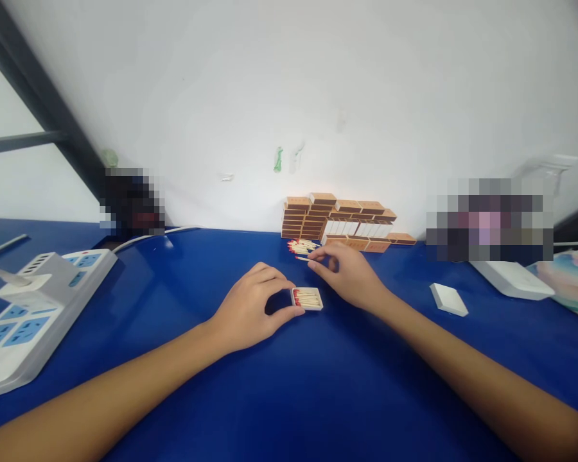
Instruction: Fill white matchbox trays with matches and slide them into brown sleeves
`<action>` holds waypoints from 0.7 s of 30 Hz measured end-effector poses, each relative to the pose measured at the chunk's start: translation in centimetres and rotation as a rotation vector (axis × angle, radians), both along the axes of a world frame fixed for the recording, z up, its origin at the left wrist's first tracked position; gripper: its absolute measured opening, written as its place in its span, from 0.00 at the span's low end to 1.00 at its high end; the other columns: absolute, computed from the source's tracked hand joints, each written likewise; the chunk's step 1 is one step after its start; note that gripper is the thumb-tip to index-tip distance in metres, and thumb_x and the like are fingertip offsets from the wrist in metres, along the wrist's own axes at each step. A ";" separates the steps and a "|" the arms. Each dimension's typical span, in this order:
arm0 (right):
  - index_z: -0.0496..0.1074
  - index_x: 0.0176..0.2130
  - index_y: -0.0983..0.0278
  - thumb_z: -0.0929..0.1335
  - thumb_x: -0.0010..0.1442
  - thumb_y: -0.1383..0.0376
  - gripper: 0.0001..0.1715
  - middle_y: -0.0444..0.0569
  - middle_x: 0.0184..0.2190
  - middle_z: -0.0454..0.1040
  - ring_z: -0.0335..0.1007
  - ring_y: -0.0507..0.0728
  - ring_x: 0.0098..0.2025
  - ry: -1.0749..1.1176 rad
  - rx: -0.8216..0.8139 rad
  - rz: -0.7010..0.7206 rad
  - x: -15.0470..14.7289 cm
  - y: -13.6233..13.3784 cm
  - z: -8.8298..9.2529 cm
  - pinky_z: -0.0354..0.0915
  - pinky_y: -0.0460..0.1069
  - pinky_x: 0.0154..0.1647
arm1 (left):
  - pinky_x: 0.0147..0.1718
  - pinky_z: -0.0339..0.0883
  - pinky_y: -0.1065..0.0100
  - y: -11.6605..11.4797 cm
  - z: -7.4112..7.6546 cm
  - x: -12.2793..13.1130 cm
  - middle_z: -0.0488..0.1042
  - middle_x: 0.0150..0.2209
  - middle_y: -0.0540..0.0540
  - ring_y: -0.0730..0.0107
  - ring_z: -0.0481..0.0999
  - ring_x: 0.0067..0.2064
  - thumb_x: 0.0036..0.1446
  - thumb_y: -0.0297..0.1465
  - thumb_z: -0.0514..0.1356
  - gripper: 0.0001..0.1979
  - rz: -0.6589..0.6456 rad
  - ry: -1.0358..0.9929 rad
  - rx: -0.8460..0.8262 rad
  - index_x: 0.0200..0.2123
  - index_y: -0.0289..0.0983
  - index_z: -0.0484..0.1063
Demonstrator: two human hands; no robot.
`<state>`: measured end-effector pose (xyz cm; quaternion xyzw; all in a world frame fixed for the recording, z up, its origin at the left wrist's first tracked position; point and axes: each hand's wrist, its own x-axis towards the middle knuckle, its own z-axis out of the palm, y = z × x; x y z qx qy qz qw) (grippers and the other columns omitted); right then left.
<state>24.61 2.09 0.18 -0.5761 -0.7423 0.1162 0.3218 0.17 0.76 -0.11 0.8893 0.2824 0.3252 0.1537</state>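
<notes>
My left hand (255, 305) grips the left end of a small white matchbox tray (314, 308) between thumb and fingers. Inside the tray lie several red-headed matches (307, 297), heads toward the left. Just beyond it, my right hand (344, 271) pinches a single match (303, 258), its red head pointing left. Right by those fingertips is a loose pile of matches (299, 246) on the blue table. Behind the pile, orange-brown matchboxes (302, 218) are stacked against the wall, with several white tray pieces (341, 228) set among them.
A white power strip (41, 321) with a plug and cable occupies the left side of the blue table (289, 398). To the right lie a white flat block (449, 299), a larger white device (513, 280) and a pastel-coloured item (571, 279). The white wall (250, 96) bounds the back.
</notes>
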 end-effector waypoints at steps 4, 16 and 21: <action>0.78 0.36 0.63 0.71 0.65 0.64 0.06 0.48 0.33 0.75 0.69 0.56 0.34 -0.083 -0.044 0.001 0.3 3.2 -0.4 0.62 0.50 0.37 | 0.50 0.73 0.53 0.1 0.0 0.0 0.80 0.45 0.43 0.57 0.75 0.48 0.63 0.39 0.69 0.14 -0.006 -0.008 -0.013 0.49 0.40 0.80; 0.73 0.38 0.62 0.66 0.71 0.63 0.10 0.49 0.37 0.74 0.70 0.56 0.37 -0.104 -0.084 0.135 0.6 -1.4 1.6 0.65 0.50 0.38 | 0.48 0.74 0.53 0.3 0.0 0.0 0.81 0.43 0.43 0.57 0.76 0.47 0.63 0.40 0.69 0.13 0.118 -0.002 0.000 0.46 0.38 0.80; 0.72 0.38 0.62 0.66 0.71 0.66 0.07 0.48 0.39 0.72 0.69 0.55 0.37 -0.111 -0.122 0.202 -0.4 -4.4 1.5 0.65 0.50 0.38 | 0.49 0.74 0.52 0.3 -0.1 0.0 0.80 0.44 0.43 0.56 0.75 0.48 0.63 0.39 0.69 0.14 0.073 0.022 0.003 0.48 0.39 0.80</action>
